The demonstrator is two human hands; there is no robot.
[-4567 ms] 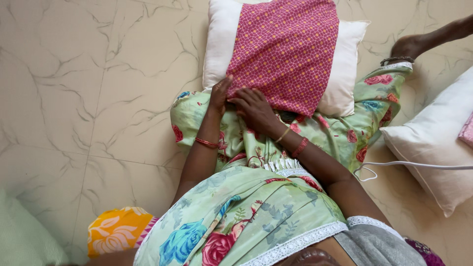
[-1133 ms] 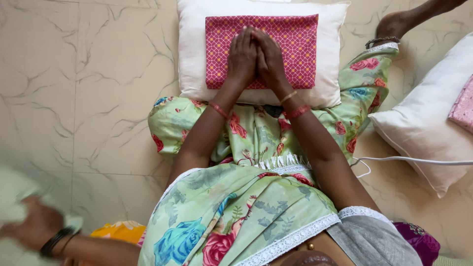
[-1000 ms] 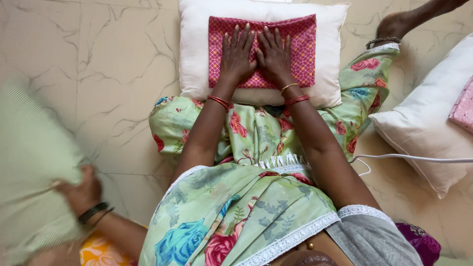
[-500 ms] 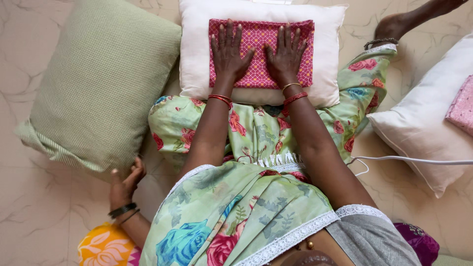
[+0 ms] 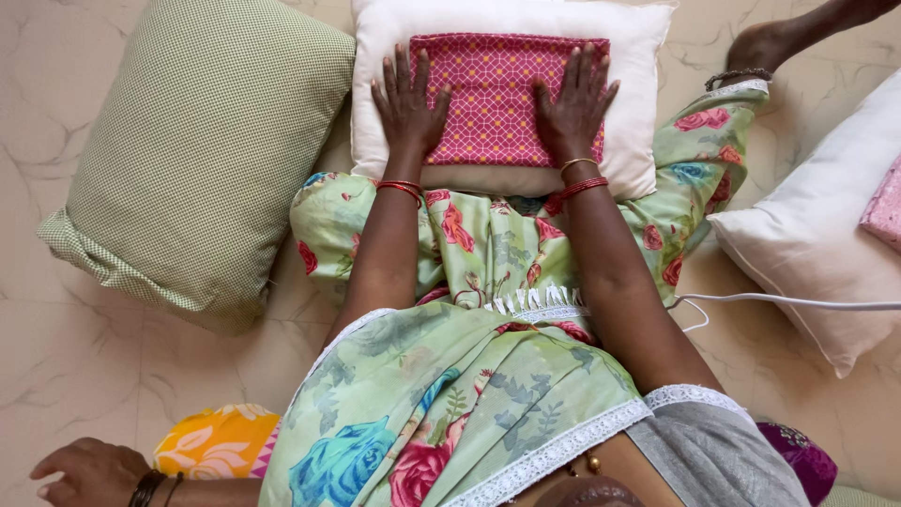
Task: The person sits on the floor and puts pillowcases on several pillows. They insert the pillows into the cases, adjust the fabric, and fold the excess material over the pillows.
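Observation:
A folded pink patterned cloth (image 5: 497,99) lies flat on a white pillow (image 5: 638,113) in front of my knees. My left hand (image 5: 408,103) presses palm down on the cloth's left edge, fingers spread. On the cloth's right edge rests my right hand (image 5: 574,101), also flat and spread. Neither hand grips anything.
A green checked pillow (image 5: 192,155) lies on the marble floor to the left. Another white pillow (image 5: 817,253) with a pink cloth (image 5: 887,211) is at the right, and a white cable (image 5: 798,302) runs by it. Another person's hand (image 5: 89,469) rests on the floor at bottom left.
My hands slid apart from the cloth's middle to its left and right edges. Another person set the green pillow down at the left and drew their hand back.

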